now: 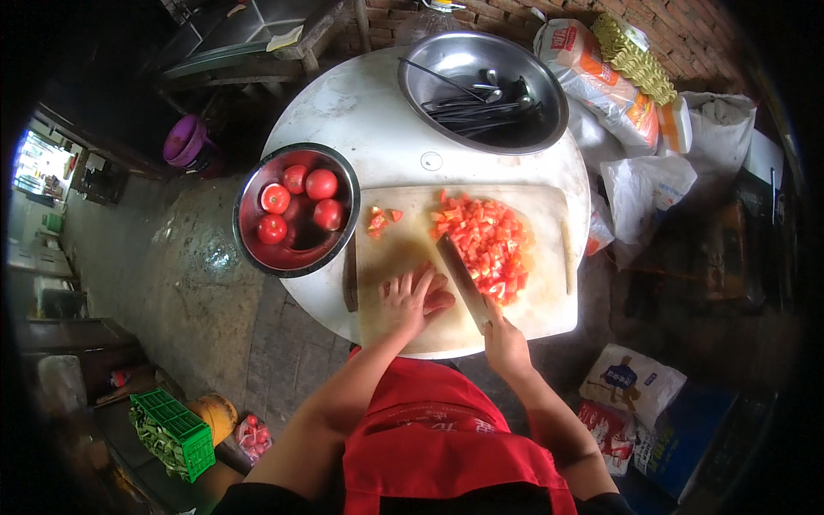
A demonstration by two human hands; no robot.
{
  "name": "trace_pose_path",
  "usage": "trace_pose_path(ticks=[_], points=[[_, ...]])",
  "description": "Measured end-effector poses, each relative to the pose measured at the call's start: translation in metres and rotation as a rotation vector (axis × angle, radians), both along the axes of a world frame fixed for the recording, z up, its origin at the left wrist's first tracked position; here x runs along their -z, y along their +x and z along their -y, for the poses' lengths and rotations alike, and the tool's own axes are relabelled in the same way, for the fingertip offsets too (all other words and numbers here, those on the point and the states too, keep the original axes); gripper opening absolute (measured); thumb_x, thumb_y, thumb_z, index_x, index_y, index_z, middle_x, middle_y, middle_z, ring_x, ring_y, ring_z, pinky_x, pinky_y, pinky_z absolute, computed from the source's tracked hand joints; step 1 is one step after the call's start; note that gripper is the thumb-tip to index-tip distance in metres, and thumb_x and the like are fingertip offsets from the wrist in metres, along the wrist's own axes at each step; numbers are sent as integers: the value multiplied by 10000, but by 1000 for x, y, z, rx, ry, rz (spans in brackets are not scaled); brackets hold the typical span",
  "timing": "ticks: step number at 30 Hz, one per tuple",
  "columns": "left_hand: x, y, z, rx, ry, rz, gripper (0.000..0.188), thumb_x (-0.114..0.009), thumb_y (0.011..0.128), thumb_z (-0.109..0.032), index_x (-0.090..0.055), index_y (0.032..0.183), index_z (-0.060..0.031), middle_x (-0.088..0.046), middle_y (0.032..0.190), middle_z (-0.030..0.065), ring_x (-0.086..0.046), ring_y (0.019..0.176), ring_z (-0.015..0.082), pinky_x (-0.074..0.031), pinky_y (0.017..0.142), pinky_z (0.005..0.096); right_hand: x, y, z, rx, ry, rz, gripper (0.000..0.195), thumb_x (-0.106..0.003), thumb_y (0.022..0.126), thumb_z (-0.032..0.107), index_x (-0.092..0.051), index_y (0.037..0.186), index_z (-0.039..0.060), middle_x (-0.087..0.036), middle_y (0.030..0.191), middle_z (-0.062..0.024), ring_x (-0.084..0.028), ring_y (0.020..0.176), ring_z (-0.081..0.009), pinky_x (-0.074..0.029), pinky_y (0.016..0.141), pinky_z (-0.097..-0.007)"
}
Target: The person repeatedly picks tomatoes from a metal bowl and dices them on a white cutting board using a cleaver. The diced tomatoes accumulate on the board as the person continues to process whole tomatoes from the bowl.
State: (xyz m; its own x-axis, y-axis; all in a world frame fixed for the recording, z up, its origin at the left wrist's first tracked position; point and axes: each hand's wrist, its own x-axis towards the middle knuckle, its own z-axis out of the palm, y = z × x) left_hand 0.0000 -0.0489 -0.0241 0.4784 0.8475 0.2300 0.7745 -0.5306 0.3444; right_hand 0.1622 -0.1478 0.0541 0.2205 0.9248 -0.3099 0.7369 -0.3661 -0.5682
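My right hand (506,344) is closed around the handle of a cleaver (463,281), whose blade stands along the left edge of a heap of diced tomato (486,241). My left hand (407,302) rests with spread fingers on cut tomato pieces (439,300) near the front of the pale cutting board (541,312). Small tomato scraps (378,221) lie at the board's upper left. A steel bowl (351,187) left of the board holds several tomatoes (321,184). My left fingers partly hide the pieces under them.
A large steel basin (560,116) with several long-handled ladles (476,109) stands at the back of the round white table (380,154). Sacks (650,187) lie to the right. A purple bucket (187,141) and a green crate (174,431) of leafy vegetables are at the left.
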Motion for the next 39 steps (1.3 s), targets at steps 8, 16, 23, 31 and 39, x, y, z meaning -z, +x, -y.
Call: trace_pose_path(ticks=[8, 16, 23, 31, 39], points=[[6, -7, -21, 308, -165, 24, 425, -605, 697, -272, -476, 1086, -157, -421, 1132, 139, -419, 1055, 326, -347, 912, 439, -39, -12, 1, -224, -124, 136, 630, -463, 770, 31, -243, 1349, 147, -561, 730, -200, -568, 601, -340, -460, 561, -409], [-2, -3, -24, 296, -259, -87, 415, -593, 727, -316, -454, 1049, -94, -423, 1085, 155, -398, 1068, 335, -368, 888, 416, 26, -30, -29, -193, 50, 258, 670, -472, 740, 2, -248, 1351, 162, -560, 631, -162, -571, 545, -297, -463, 510, -368], [10, -12, -22, 283, -224, -55, 434, -587, 728, -297, -436, 1090, -112, -429, 1099, 134, -412, 1075, 300, -410, 832, 419, -24, -18, -16, -212, -40, 112, 630, -470, 772, 30, -247, 1348, 158, -574, 709, -188, -577, 591, -302, -467, 547, -373], [13, -12, -20, 329, -114, -53, 343, -575, 732, -254, -478, 979, -37, -450, 1053, 143, -443, 1024, 307, -408, 822, 419, 21, -36, -45, -124, 51, 112, 593, -491, 758, 41, -321, 1317, 147, -590, 698, -152, -595, 596, -276, -472, 530, -368], [12, -20, -20, 299, -167, 34, 336, -584, 694, -209, -490, 975, -51, -462, 1022, 130, -455, 997, 292, -406, 806, 409, -22, -28, -15, -249, -125, 152, 662, -483, 759, 52, -225, 1353, 189, -587, 697, -187, -588, 591, -321, -471, 524, -396]])
